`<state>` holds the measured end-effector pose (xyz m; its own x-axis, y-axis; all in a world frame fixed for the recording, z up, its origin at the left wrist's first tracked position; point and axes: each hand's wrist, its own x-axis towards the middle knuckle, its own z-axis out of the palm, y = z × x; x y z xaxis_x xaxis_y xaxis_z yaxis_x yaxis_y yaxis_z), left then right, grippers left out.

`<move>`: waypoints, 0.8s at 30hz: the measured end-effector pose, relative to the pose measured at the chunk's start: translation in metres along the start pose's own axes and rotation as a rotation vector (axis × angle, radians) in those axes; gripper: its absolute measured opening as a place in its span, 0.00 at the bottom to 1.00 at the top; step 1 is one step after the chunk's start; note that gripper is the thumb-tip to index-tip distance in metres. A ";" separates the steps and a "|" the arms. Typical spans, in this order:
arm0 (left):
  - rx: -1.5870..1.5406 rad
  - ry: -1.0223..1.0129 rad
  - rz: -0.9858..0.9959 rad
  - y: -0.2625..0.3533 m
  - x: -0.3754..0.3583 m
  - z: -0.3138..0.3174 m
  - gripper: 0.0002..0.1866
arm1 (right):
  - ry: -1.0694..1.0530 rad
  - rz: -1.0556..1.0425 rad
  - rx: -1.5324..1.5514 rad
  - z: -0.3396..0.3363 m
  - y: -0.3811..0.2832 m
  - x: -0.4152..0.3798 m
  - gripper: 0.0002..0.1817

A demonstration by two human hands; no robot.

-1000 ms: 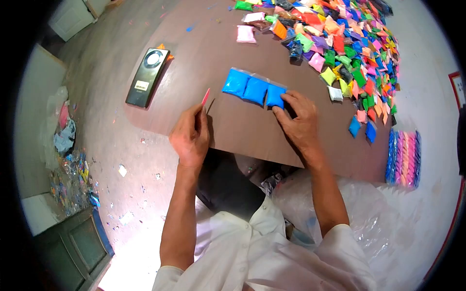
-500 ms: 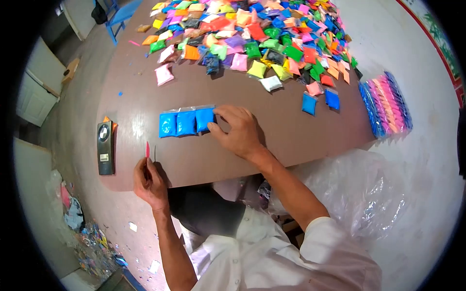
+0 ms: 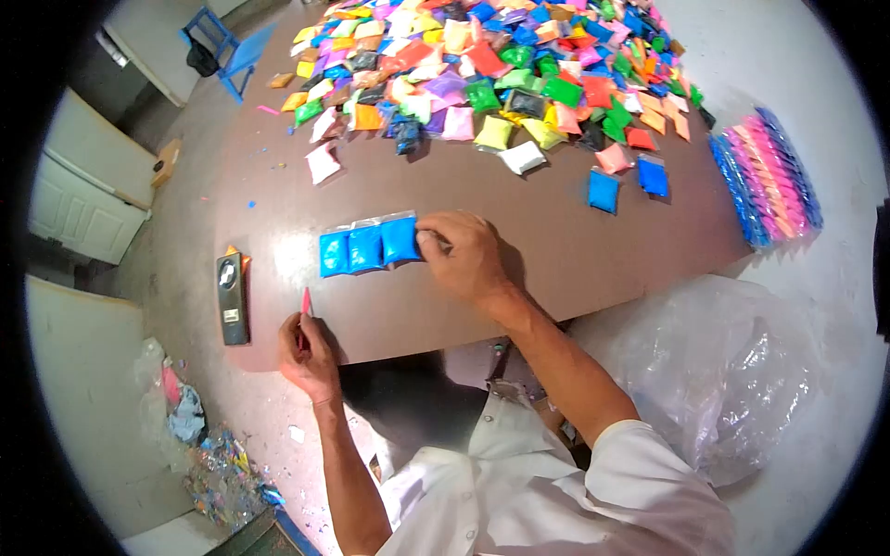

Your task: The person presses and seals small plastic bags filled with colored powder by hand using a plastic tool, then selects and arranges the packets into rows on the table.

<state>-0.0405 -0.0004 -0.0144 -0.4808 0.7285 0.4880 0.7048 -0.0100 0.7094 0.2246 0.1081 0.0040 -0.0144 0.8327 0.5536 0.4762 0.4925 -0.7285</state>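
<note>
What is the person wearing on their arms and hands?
Nothing covers the hands: the left hand and the right hand are bare, with no gloves, and no rings or watch can be made out. Both forearms are bare too. The person wears a white shirt with its sleeves ending near the elbows; the right sleeve looks loose and creased.

No readable text; label on black device [image 3: 232, 298] too small to read.

Blue packets [image 3: 369, 248]; red tool [image 3: 305, 301] (brown table [image 3: 519, 269]).
</note>
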 end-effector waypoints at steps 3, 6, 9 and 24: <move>-0.004 -0.040 -0.005 0.000 0.001 -0.003 0.08 | -0.008 0.019 0.022 -0.003 -0.002 0.001 0.06; 0.079 -0.069 0.049 0.001 0.003 -0.008 0.07 | -0.038 0.001 0.022 -0.006 0.000 0.001 0.05; 0.156 -0.101 0.083 0.009 0.005 -0.010 0.07 | -0.037 -0.001 0.008 -0.009 -0.003 0.001 0.05; 0.274 -0.100 0.074 0.010 0.023 -0.004 0.06 | -0.122 -0.008 -0.009 -0.010 -0.004 0.006 0.04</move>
<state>-0.0462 0.0135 0.0055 -0.3791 0.7967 0.4708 0.8570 0.1103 0.5034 0.2316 0.1085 0.0139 -0.1247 0.8534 0.5061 0.4837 0.4977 -0.7199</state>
